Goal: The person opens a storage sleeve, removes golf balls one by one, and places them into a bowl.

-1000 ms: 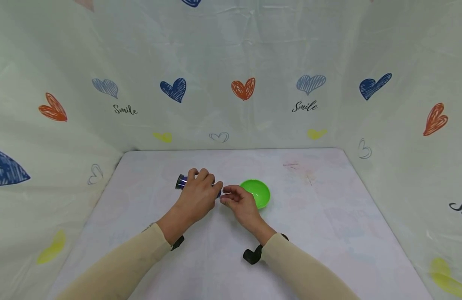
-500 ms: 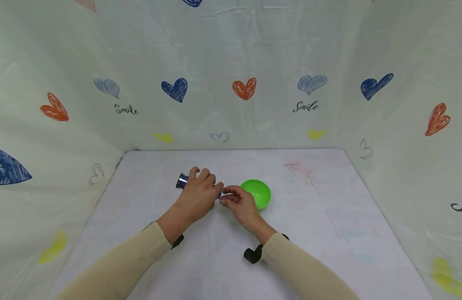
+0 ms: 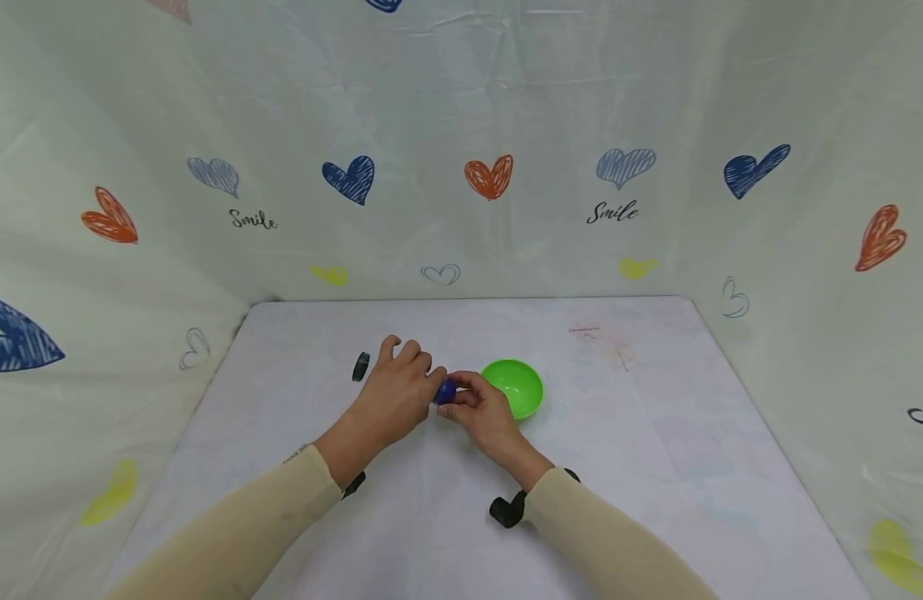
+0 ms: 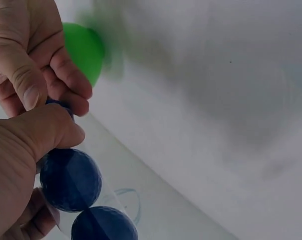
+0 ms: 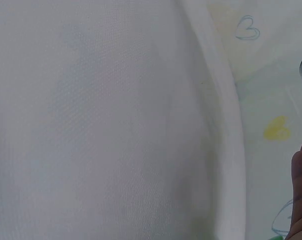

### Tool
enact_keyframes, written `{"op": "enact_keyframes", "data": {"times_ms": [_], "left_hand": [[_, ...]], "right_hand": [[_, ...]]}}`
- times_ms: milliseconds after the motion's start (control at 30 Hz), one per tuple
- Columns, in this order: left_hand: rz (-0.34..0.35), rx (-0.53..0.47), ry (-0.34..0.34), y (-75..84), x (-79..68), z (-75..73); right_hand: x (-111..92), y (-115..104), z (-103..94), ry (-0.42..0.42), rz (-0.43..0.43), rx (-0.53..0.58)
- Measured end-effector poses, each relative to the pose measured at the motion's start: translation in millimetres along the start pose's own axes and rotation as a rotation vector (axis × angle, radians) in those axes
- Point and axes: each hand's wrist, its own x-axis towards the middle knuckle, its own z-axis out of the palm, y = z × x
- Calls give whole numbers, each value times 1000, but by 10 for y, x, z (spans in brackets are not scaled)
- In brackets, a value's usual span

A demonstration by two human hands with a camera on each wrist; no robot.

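In the head view my left hand (image 3: pixel 395 393) grips a clear tube holding dark blue balls. The tube lies tilted, and its dark round end (image 3: pixel 361 367) sticks out to the left of the fingers. Through the tube's wall, blue balls (image 4: pixel 71 180) show in the left wrist view, with my left thumb across it. At the tube's other end a blue ball (image 3: pixel 445 392) pokes out, and my right hand (image 3: pixel 485 414) has its thumb and fingertips round it. Most of the tube is hidden behind my left hand in the head view.
A bright green bowl (image 3: pixel 515 388) stands on the white-covered table (image 3: pixel 619 467), just beyond my right hand. Pale sheeting (image 3: pixel 551 100) printed with hearts rises behind the table and at both sides. Part of a hand shows at the right wrist view's right edge.
A blue ball now shows between the hands at the tube's right end. The tube's far end has tilted so less of its side shows. Both hands have hardly moved.
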Motion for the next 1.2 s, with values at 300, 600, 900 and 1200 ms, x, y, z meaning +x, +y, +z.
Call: {"op": "enact_keyframes", "data": {"times_ms": [300,600,900,1200], "left_hand": [[32,-5,107,-27,-43,130],[32,-20,121,-52,-92,187],[24,-65,94,-19,-107,176],[7,-74,83,4,-89,130]], "right_hand": [[-7,38,-47,-22,-57,-101],[14,-9,-187,-61,-299,-365],[1,-60,-192,-63,-381,-567],[-12,-56,-220,-56,-419,-561]]}}
